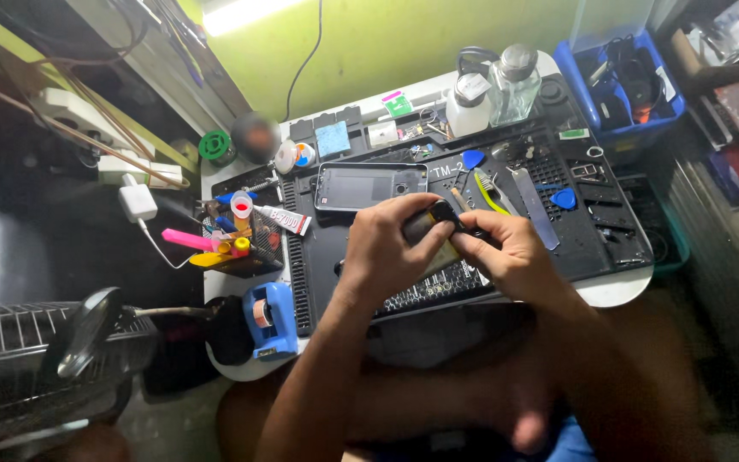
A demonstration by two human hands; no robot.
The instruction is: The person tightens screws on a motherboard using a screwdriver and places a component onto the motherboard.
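Nearest the camera, low in the frame: bare knees and two forearms rising toward the centre. Left hand [387, 248] at centre, grip closed around a small dark phone-like device [431, 233], fingers wrapped over its left edge. Right hand [511, 252] just beside it, grip pinched shut on the device's upper right end, thumb and forefinger pressing there. Device held tilted, just above the black work mat [327, 248], touching both hands.

Above the hands, centre frame: a dark phone frame [369, 186] lying flat on the mat. Right of it: a blue triangular pick [472, 158], a yellow-green pry tool [491, 192], a flat metal strip [534, 205], a second blue pick [564, 198]. Left of the phone frame: a glue tube [282, 219] with a red-and-white cap end, lying on its side.

Upper centre: a white bottle [470, 104] and a clear bottle [513, 84], standing side by side at the back of the white worktop [617, 291]. Upper right: a blue bin [622, 90] holding cables and tools. Left edge of the worktop: a mesh holder [241, 244] with pink and yellow tools; below it, a blue tape dispenser [271, 321]. Upper left: a white power strip [79, 111] and a white charger [137, 203]. Lower left: a wire fan guard [36, 351].
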